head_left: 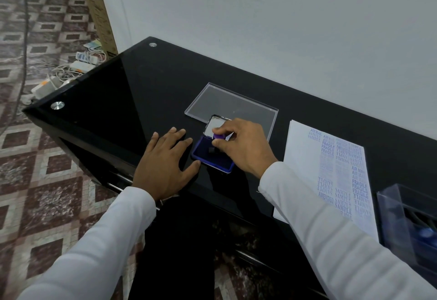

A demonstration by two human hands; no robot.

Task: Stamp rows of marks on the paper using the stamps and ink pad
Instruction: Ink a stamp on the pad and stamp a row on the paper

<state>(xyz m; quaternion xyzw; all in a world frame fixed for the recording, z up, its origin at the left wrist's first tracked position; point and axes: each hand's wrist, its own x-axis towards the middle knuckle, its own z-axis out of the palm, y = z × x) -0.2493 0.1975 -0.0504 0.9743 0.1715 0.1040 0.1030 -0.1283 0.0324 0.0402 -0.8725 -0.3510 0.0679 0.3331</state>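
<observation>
The right hand [243, 144] is pinching a purple stamp [218, 136] over the open ink pad [210, 157] on the table [132, 91], hiding most of it. The left hand [163, 162] is lying flat, fingers spread, thumb touching the pad. The paper [305, 157] is lying just right, partly covered by the sleeve.

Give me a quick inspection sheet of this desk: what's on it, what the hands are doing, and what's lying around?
Surface: glossy black table against a white wall.
Job's things: open ink pad; purple stamp over it; paper to the right, already covered with blue marks such as SAMPLE and FRAGILE.
Clutter: flat clear plastic lid behind the pad; clear box at the right edge, contents unclear.
Hands: left hand rests flat on the table, thumb against the pad; right hand pinches the stamp with its fingers.
Cables: power strips and cords on the floor.
Surroundings: patterned tile floor; cardboard box leaning on the wall.
</observation>
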